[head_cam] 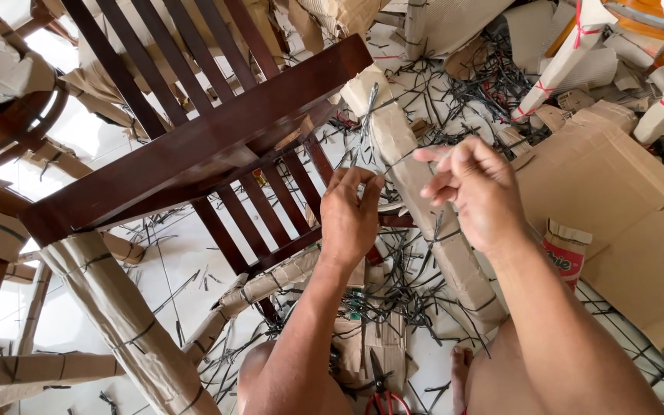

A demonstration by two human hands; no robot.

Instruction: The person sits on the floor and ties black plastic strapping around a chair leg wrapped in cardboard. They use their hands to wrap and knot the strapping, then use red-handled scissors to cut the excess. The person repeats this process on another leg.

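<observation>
A dark brown wooden chair (194, 146) lies tilted in front of me, its legs wrapped in brown cardboard. My left hand (350, 211) pinches a thin grey strap (364, 115) that runs up along the wrapped leg (405, 165) in the middle. My right hand (474, 188) is raised just right of that leg, fingers curled together around the strap's other end. Dark straps bind the cardboard on another wrapped leg (128, 323) at lower left.
Cut black strap pieces (416, 284) litter the white floor. Flat cardboard sheets (624, 207) lie at right with a small printed packet (566, 253). Red-handled scissors (384, 400) rest near my knees. More wrapped furniture parts (562, 65) sit at top right.
</observation>
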